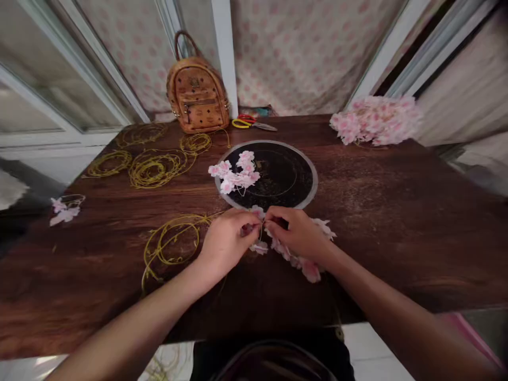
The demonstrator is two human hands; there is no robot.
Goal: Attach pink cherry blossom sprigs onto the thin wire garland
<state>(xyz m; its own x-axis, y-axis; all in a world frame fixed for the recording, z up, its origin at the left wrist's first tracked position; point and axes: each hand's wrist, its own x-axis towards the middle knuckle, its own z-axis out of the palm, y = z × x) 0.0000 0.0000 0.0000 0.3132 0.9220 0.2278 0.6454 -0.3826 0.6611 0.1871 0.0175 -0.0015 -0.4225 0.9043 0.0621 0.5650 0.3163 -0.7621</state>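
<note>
Pink flowers (310,270) on dk wood surface (397,238), partly under R grip (299,230). L grip (228,235) & R grip: fingertips nearly touching, both pinching thin stem (261,232). Yellow cord coil (159,248) just L of L grip. Beyond: flwr cluster (249,179) on blk disc (288,182). Far edge: scissors (265,126) beside tan backpack (198,95), upright.

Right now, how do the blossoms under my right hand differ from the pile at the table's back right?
The blossoms under your right hand are partly hidden by it; the blossom pile has no hand over it. Those blossoms show as a small, straggling row, while the pile is a far bigger, dense mound. Those blossoms are nearer you; the pile sits toward the back. Both have pale pink petals.
</note>
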